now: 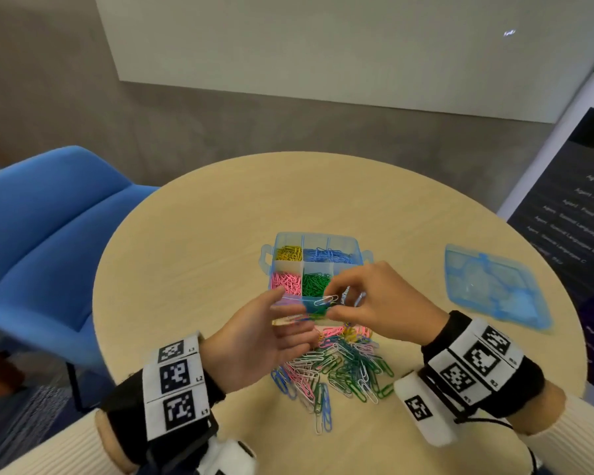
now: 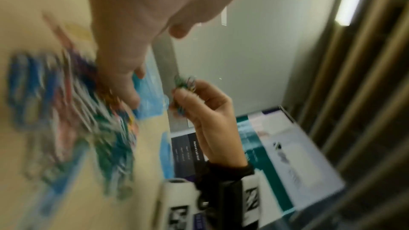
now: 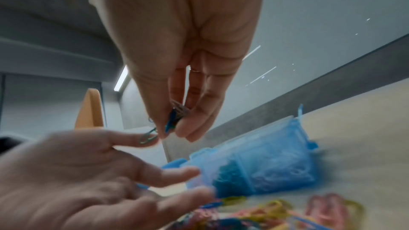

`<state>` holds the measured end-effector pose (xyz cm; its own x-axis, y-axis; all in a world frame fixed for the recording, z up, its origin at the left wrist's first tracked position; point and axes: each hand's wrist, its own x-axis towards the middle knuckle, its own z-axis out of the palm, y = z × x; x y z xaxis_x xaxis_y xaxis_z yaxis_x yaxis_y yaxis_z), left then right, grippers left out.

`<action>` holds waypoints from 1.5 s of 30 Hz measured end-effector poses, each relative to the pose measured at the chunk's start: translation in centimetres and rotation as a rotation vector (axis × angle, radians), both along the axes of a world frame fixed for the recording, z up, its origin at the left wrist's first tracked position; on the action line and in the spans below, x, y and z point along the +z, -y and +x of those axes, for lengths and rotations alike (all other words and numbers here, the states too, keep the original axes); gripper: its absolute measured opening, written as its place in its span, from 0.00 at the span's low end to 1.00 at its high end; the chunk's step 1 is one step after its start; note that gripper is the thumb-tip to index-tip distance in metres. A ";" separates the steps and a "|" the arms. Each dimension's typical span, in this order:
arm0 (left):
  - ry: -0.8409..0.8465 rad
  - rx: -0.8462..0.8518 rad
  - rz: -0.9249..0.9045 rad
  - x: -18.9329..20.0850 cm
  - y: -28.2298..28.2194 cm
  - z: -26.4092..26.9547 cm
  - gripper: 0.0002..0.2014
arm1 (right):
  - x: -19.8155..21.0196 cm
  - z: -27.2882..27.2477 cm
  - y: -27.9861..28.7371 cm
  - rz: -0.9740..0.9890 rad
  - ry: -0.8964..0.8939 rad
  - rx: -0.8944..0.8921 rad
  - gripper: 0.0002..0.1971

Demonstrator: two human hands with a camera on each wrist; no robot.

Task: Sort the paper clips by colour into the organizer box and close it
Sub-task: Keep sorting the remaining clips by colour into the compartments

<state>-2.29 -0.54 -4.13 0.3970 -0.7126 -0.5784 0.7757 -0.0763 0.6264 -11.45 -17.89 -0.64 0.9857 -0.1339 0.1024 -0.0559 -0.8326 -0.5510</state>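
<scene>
Paper clips [image 1: 333, 366] heaped loose on table [image 1: 192, 234] nearest us, so picking is quick | our right hand [image 1: 371, 299] pinches a small bunch [image 3: 175, 118] over organizer box [image 1: 314, 269], we judge to drop by colour | our left hand [image 1: 258, 341] relaxed, palm up, holding nothing | four filled compartments show: yellow, blue, pink, green | one lid [image 1: 494, 286] lies well apart to the right, off until sorting ends
</scene>
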 end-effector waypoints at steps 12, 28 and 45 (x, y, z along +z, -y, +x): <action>-0.471 0.160 -0.335 0.1 1.9 -1.8 0.19 | 0.2 -1.1 -1.6 0.262 0.150 0.100 0.15; -0.377 0.450 -0.530 1.8 -3.0 2.6 0.20 | -1.4 -1.6 0.2 -0.218 -0.233 0.029 0.23; -0.364 0.270 -0.413 1.3 -1.0 -2.9 0.22 | -0.9 -7.4 -2.0 -0.006 -0.084 0.002 0.16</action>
